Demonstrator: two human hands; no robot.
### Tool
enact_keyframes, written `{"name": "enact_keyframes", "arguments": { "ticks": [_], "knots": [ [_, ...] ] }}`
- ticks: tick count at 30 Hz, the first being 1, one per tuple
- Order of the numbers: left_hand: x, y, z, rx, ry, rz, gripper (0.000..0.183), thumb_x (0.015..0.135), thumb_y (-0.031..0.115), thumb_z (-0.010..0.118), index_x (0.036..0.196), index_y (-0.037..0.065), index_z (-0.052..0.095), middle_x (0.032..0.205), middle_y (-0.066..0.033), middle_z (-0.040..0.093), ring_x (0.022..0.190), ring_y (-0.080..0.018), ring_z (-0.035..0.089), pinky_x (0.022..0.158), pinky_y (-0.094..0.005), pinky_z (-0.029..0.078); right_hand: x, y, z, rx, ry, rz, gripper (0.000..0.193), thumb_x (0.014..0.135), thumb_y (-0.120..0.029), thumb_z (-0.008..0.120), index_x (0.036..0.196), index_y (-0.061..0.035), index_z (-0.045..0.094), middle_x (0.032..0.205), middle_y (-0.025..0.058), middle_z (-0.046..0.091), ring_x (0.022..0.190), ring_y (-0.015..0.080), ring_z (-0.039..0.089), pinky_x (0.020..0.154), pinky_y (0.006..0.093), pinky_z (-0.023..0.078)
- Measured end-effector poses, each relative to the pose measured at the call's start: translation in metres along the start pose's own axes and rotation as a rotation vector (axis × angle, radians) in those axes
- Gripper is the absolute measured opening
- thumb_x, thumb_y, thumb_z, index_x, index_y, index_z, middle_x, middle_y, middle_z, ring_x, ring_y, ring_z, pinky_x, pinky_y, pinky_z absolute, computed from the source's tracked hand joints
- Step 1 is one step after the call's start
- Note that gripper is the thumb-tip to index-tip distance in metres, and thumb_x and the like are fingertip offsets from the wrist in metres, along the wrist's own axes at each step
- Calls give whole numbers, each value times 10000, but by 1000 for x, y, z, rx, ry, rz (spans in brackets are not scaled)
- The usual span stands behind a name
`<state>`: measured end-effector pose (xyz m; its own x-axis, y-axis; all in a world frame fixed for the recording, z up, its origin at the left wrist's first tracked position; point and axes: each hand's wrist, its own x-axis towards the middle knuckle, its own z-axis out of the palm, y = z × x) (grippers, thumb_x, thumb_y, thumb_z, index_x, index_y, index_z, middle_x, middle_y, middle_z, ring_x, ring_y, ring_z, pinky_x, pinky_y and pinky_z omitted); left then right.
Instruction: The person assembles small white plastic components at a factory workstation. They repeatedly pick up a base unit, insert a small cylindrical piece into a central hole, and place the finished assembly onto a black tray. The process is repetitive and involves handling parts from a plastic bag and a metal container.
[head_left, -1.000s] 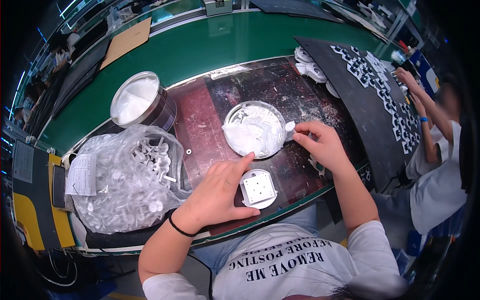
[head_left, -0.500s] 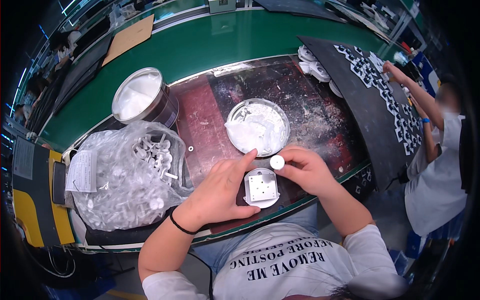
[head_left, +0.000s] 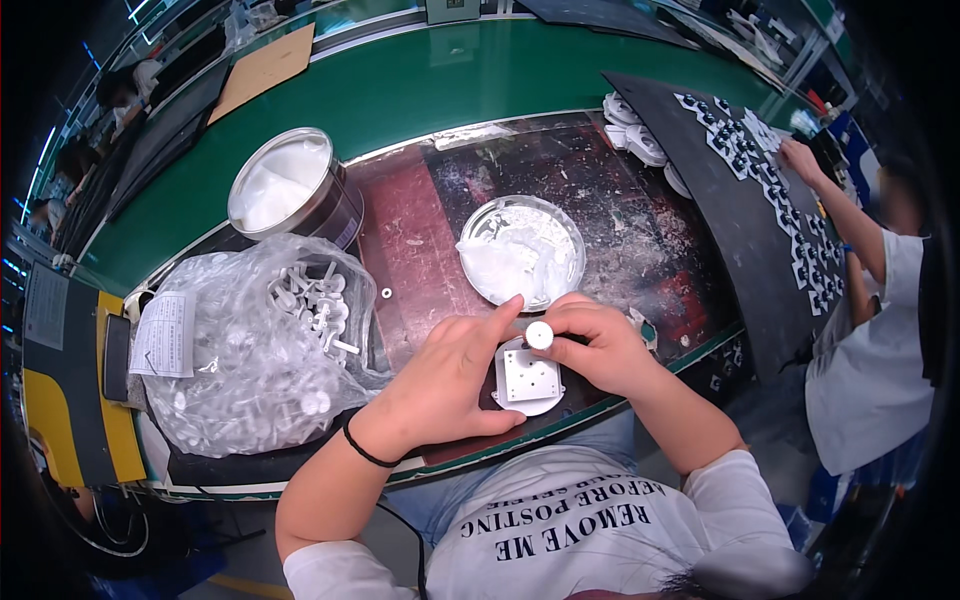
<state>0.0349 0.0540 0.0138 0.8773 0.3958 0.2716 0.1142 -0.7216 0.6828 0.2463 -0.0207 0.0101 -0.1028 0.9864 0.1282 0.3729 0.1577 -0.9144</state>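
Observation:
A white round housing (head_left: 519,403) with a square plate (head_left: 531,376) on it lies flat at the table's near edge. My left hand (head_left: 440,380) curves round its left side, thumb at the lower edge and index finger stretched past the top; its other fingertips are hidden. Between thumb and fingertips, my right hand (head_left: 602,348) pinches a small white plastic part with a round, disc-like head (head_left: 539,335), held over the housing's upper edge. Just beyond both hands sits a shallow round dish (head_left: 580,245) of white, translucent grease-like material.
On the left, a clear plastic bag (head_left: 230,400) holds many white stemmed parts, with a metal tin (head_left: 345,212) behind it. A small white ring (head_left: 386,293) lies nearby. A dark board (head_left: 700,220) with rows of parts slants at right, beside another person (head_left: 870,340).
My right hand has moved slightly left and down, carrying the white part from beside the housing to over its upper edge. The left hand stays almost still.

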Motion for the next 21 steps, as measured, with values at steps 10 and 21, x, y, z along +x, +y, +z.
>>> {"name": "enact_keyframes", "arguments": {
  "ticks": [10, 21],
  "knots": [
    [0, -1, -1, -10, -13, 18, 1085, 606, 201, 780, 1451, 46, 118, 1237, -141, 533, 1109, -344, 496, 971, -433, 349, -1, 2, 4, 62, 27, 64, 195, 795, -134, 701, 971, -50, 690, 891, 59, 663, 890, 185, 582, 809, 309, 442],
    [2, 0, -1, 34, -49, -18, 1136, 600, 250, 803, 1446, 38, 75, 1212, -152, 546, 1105, -365, 496, 981, -445, 340, -21, 8, -16, 152, 108, 103, 273, 817, -3, 554, 1071, -19, 653, 982, 96, 647, 933, 179, 582, 835, 300, 444]
  ]
}}
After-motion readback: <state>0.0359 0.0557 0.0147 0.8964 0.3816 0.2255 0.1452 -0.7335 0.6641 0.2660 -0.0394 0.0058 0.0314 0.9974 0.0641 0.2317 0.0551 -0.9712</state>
